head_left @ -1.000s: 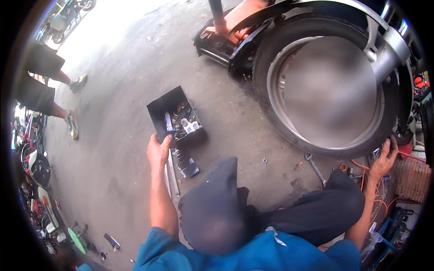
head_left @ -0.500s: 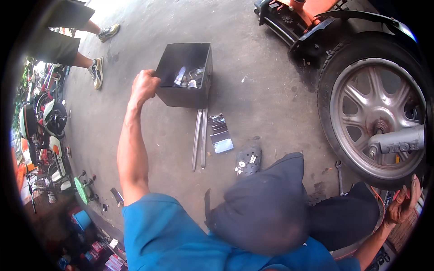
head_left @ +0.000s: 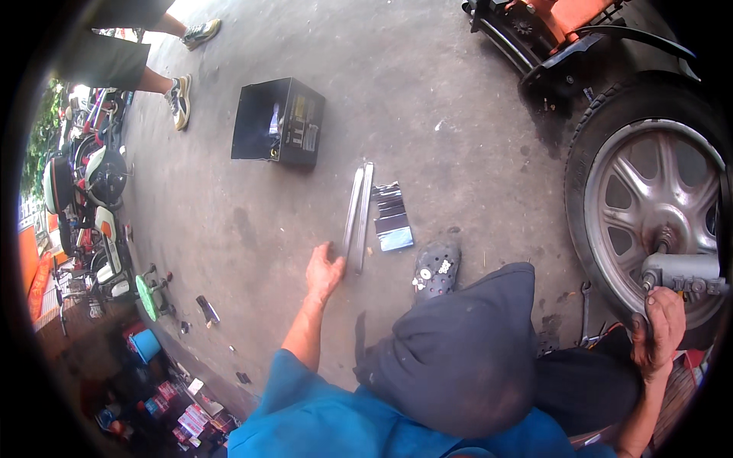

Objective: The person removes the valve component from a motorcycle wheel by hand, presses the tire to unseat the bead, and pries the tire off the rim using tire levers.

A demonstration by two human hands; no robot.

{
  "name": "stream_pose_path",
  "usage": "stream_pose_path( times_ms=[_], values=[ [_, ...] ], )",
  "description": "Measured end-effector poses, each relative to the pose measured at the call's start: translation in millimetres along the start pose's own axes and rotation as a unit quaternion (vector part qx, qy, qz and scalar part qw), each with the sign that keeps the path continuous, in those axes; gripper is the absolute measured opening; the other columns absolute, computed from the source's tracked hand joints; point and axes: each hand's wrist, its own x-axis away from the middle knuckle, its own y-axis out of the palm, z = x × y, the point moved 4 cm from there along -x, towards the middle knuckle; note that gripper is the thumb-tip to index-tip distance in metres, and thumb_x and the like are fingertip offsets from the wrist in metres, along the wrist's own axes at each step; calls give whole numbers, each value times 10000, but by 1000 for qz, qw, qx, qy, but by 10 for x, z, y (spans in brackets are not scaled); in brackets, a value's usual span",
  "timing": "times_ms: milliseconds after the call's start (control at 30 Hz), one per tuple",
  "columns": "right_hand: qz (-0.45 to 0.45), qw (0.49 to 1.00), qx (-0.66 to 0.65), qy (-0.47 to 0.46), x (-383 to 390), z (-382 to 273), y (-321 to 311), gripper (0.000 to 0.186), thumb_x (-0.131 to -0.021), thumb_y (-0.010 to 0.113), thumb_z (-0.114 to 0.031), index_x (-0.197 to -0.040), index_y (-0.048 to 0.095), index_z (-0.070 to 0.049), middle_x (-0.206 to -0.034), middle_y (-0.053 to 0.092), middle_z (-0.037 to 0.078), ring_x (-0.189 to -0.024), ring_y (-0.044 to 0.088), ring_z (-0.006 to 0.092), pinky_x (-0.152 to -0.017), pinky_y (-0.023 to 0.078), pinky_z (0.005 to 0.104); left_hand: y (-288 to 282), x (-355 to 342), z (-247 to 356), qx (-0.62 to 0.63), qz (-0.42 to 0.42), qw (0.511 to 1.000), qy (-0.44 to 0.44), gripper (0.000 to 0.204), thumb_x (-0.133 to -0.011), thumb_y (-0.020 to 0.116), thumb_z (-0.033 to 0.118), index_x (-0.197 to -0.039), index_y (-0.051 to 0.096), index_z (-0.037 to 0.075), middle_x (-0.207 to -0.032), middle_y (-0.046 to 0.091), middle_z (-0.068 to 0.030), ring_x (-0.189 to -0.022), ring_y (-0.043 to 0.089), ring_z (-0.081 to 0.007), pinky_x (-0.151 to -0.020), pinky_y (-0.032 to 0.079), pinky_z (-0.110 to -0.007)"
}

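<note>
My left hand (head_left: 324,269), open, hovers near two long metal tyre levers or bars (head_left: 359,206) lying on the concrete, beside a dark shiny flat packet (head_left: 392,216). Beyond them stands a black open box (head_left: 279,122) with small items inside. My right hand (head_left: 658,328) is raised at the lower part of a silver spoked wheel (head_left: 641,183) with a black tyre, fingers apart, near or touching the end of the axle (head_left: 649,278). A grey clog (head_left: 437,263) shows beside my bent knee. A wrench (head_left: 586,309) lies beside the tyre.
An orange jack (head_left: 557,19) stands at upper right. Another person's legs (head_left: 114,61) are at upper left. Parked motorbikes (head_left: 99,229) line the left, with a small green stool (head_left: 149,294), a blue bucket (head_left: 143,345) and pink packages (head_left: 191,420) lower down.
My left hand has let go of the black box, which now sits farther off, and has come back toward the bars. My right hand has moved from the tyre's edge up toward the axle end.
</note>
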Motion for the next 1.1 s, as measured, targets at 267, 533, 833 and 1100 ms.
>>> stream_pose_path(
  times_ms=[267,533,833,1100],
  values=[
    [-116,989,-77,-59,-619,-278,564,403,-606,730,-110,-978,597,-35,-904,583,99,-826,581,272,-696,451,382,290,172,-79,-83,-8,994,-64,494,-734,618,78,-1198,471,-3,-1080,553,-201,-1027,547,-393,-872,464,-489],
    [-147,964,-221,-2,-987,-132,1729,330,-833,677,-278,-1030,547,-47,-893,575,107,-867,583,306,-747,468,423,163,-6,-86,83,-2,993,-85,211,-763,524,142,-864,532,-43,-711,580,-200,-711,604,-370,-683,478,-450],
    [90,710,-566,410,-1534,-437,2907,444,-979,523,-371,-1191,519,19,-1034,641,162,-947,623,232,-808,499,359,113,221,1318,159,-163,955,190,208,-815,647,166,-930,574,9,-698,581,-154,-638,600,-322,-600,475,-393],
    [385,759,-183,493,-922,303,2102,491,-858,678,-168,-1256,468,29,-1231,497,224,-1175,456,375,-1014,351,450,-121,-330,2217,196,-39,911,361,149,-917,619,192,-922,645,45,-693,593,-137,-649,606,-318,-604,466,-395]
  ],
)
